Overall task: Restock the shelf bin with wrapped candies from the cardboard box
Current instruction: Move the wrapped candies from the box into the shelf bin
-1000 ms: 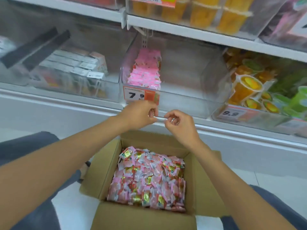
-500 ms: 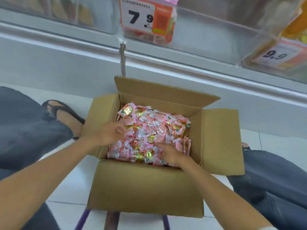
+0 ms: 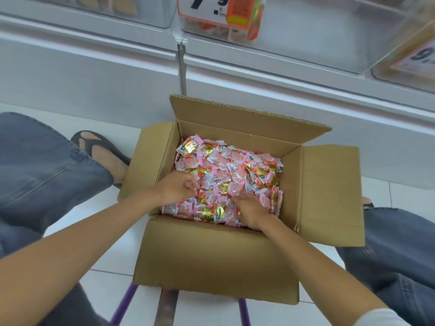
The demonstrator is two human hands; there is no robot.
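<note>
Both hands down in the cardboard box (image 3: 211, 255) of wrapped candies (image 3: 235, 165).
Small pink, white and gold foil packets lie heaped loose under and beyond both hands; the left hand (image 3: 177, 188) curls its fingertips round a few, the right hand (image 3: 251, 209) is half buried, grip unclear.

The cardboard box (image 3: 211, 255) stands open with its flaps spread, filled nearly to the brim with wrapped candies (image 3: 235, 165) in pink, white and gold. Inside the box, by its left wall, the left hand (image 3: 175, 188) curls its fingers (image 3: 191, 184) around a few candies. By the box's near wall the right hand (image 3: 251, 209) lies palm down, fingers pushed into the pile; whether they grip any cannot be told. Beyond the box and above it is the clear shelf bin (image 3: 306, 36) with an orange price tag (image 3: 211, 10). Left of the box rests a foot in a dark sandal (image 3: 101, 149).
</note>
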